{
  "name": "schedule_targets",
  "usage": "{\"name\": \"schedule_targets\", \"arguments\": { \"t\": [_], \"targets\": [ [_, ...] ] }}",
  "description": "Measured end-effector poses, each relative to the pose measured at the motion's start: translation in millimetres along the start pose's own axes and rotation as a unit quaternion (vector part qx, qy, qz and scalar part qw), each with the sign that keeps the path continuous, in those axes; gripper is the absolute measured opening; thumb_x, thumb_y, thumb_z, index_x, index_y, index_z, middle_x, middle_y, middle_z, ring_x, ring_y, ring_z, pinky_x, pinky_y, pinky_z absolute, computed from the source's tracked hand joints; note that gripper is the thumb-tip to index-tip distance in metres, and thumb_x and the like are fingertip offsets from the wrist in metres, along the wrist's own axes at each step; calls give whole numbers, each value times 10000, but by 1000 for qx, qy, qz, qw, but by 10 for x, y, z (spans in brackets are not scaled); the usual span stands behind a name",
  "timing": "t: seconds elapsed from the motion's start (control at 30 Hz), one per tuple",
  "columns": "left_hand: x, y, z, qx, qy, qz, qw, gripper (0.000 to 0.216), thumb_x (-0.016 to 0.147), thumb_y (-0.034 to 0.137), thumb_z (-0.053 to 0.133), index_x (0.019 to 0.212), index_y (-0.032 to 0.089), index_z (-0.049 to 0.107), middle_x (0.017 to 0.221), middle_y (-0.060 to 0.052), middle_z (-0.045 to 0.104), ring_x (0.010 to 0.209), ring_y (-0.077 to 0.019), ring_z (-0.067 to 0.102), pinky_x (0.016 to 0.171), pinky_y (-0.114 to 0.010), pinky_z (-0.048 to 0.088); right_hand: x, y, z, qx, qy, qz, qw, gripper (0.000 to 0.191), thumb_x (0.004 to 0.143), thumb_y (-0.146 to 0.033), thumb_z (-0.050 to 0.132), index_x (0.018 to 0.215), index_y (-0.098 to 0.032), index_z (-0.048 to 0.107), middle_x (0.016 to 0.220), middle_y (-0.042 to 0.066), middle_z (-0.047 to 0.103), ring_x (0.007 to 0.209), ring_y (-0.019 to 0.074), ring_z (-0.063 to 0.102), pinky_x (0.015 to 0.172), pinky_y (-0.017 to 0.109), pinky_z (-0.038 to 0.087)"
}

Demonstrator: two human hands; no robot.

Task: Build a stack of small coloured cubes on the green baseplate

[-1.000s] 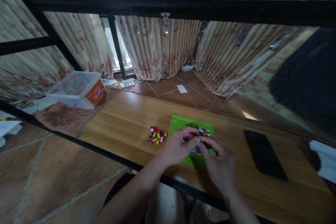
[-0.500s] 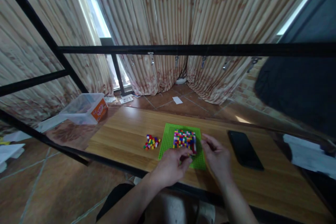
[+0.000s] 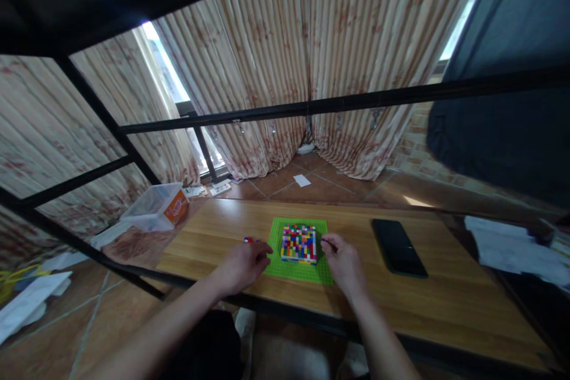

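The left hand (image 3: 243,262) lies knuckles-up at the near left edge of the green plate (image 3: 299,267), fingers curled loosely over a small heap of loose bricks (image 3: 250,240); only a few red and blue ones show past the fingertips, and whether it grips any cannot be told. The right hand (image 3: 342,257) rests at the plate's right edge, fingers bent, thumb and forefinger drawn together near the block's far right corner; what they pinch, if anything, is too small to make out. Between the hands, on the studded plastic plate, stands a square block of bricks (image 3: 299,243), its top a bumpy patchwork of red, yellow, blue, green and white.

The wooden table (image 3: 445,303) is smooth, pale and grained, with a black metal frame. A flat black phone (image 3: 398,247) lies to the right. At the far left sits a clear plastic box (image 3: 155,208) with an orange label, its writing unreadable. Beyond are brown floor tiles and ribbed, stained beige curtains (image 3: 285,83).
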State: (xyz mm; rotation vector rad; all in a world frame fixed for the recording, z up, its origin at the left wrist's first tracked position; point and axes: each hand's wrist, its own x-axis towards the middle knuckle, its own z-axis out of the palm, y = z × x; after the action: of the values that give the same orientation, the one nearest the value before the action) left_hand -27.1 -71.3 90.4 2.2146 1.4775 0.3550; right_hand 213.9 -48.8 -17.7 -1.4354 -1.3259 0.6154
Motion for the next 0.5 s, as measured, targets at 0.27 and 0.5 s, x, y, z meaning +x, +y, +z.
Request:
{"name": "schedule_targets", "arguments": {
  "t": [0.27, 0.5],
  "targets": [
    [373, -323, 624, -299, 228, -117, 919, 410, 740, 327, 637, 1097, 124, 632, 1024, -132, 709, 924, -233, 673, 832, -375, 531, -28, -63, 101, -19, 29, -75, 997, 177, 819, -314, 582, 836, -247, 744, 1048, 85, 666, 1028, 267, 605, 931, 442, 457],
    [612, -297, 1105, -433, 269, -105, 854, 427, 703, 257, 700, 1110, 153, 623, 1183, -138, 672, 1113, -249, 625, 1006, -428, 470, -58, -119, 233, -42, 29, -73, 996, 139, 816, -347, 642, 818, -284, 766, 1193, 76, 616, 1147, 277, 532, 1008, 478, 394]
  ]
}}
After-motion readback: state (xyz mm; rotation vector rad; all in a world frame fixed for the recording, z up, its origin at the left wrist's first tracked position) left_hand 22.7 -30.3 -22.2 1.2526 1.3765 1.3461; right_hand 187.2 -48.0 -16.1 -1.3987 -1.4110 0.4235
